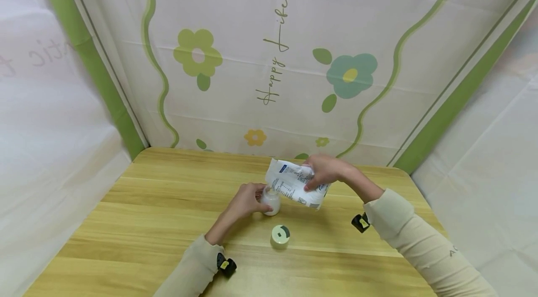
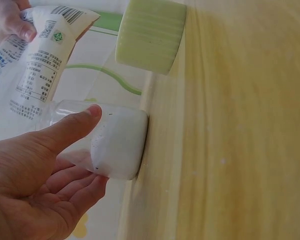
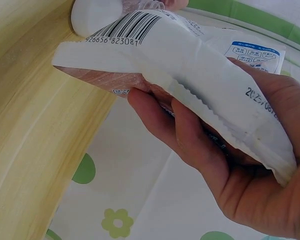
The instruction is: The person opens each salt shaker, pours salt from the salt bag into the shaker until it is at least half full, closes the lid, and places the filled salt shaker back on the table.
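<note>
My left hand (image 1: pixel 245 200) grips a small clear jar (image 1: pixel 272 202) that stands on the table. White contents (image 2: pixel 119 142) fill much of the jar in the left wrist view. My right hand (image 1: pixel 327 169) holds a white printed plastic packet (image 1: pixel 291 184), thumb on one face and fingers under the other. The packet tilts down to the left, its open corner right at the jar's mouth. A barcode shows on its end in the right wrist view. Nearer me than the jar, a pale green lid (image 1: pixel 279 235) sits on the table.
The wooden table (image 1: pixel 168 222) has a raised-looking back edge against a white curtain (image 1: pixel 235 110) with flower prints. More curtain hangs on the left and right sides. Each wrist carries a small black camera (image 1: pixel 227 265).
</note>
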A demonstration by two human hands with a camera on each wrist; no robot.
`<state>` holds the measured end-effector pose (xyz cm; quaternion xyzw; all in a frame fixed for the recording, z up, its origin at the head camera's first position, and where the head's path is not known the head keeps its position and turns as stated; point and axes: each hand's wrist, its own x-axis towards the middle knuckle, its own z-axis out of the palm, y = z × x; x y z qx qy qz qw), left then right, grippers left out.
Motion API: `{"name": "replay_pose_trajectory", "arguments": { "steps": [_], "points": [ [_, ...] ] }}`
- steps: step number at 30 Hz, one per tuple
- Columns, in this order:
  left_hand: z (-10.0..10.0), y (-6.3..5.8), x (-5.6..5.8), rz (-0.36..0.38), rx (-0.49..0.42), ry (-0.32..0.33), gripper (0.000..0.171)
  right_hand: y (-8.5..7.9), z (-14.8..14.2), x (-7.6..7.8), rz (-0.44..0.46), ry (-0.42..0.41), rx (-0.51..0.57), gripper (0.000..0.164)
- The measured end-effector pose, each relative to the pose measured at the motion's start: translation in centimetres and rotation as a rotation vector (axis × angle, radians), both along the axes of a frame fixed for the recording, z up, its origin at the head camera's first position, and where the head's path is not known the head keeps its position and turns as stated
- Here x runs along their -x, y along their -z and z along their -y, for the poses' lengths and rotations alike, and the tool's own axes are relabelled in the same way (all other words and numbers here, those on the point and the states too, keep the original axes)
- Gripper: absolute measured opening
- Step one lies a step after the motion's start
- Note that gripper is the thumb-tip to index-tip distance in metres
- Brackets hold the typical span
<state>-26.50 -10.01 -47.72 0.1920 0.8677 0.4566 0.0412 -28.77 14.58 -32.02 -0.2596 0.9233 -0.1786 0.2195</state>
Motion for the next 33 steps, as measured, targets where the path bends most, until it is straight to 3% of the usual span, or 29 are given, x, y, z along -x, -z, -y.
{"name": "replay_pose_trajectory", "arguments": {
  "steps": [33],
  "points": [
    [-0.12,-0.04,-0.07,-0.001,-0.008,-0.002,0.058,0.17,-0.15,0.0,0.018,-0.006,0.017,0.021]
  ]
}}
